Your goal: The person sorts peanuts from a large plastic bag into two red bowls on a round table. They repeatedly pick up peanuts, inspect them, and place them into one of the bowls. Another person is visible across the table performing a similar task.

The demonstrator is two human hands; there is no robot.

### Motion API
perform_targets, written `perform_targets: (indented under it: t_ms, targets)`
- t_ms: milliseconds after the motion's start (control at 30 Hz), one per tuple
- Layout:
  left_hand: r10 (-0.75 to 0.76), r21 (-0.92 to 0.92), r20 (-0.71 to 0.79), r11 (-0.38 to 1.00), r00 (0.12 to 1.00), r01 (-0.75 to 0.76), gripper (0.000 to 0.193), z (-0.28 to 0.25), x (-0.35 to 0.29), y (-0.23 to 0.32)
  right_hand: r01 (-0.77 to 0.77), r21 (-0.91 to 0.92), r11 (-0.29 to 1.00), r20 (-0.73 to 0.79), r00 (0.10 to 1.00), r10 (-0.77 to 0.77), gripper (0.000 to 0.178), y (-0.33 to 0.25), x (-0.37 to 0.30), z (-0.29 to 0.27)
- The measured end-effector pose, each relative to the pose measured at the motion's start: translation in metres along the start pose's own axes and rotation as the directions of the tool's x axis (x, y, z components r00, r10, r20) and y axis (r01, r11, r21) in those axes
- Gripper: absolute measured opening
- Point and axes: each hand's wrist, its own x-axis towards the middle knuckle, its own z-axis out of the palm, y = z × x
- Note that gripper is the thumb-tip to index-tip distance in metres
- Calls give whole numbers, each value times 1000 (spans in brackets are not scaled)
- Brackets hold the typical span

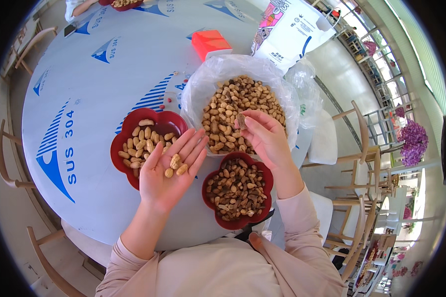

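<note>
My left hand is palm up, fingers stretched out, and holds a few pale peanuts in the shell. It hovers at the right edge of a red flower-shaped bowl of light peanuts. Between thumb and fingertips, my right hand pinches a darker peanut. That hand is above a large heap of peanuts in a container lined with a clear plastic bag. Nearer to me, a second red bowl contains dark, discoloured peanuts.
A red-and-white box and a white printed bag stand behind the heap. Small reddish kernels are scattered on the blue-grey round tabletop. Across it, another person's arm rests near a further red bowl. Wooden chairs surround the table.
</note>
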Motion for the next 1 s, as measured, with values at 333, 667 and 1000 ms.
perform_targets:
  t_ms: [333,667,1000]
  targets:
    - [-62,4,-20,998,998,62,67,2,-3,-8,-196,226,954,95,979,179,26,9,-24,13]
    - [204,-27,-30,979,979,-204,63,0,1,19,-118,36,992,-12,993,119,26,10,-29,-4]
    - [-154,-36,-132,988,979,150,64,-4,-6,-19,610,-651,452,392,780,-488,28,16,-66,68]
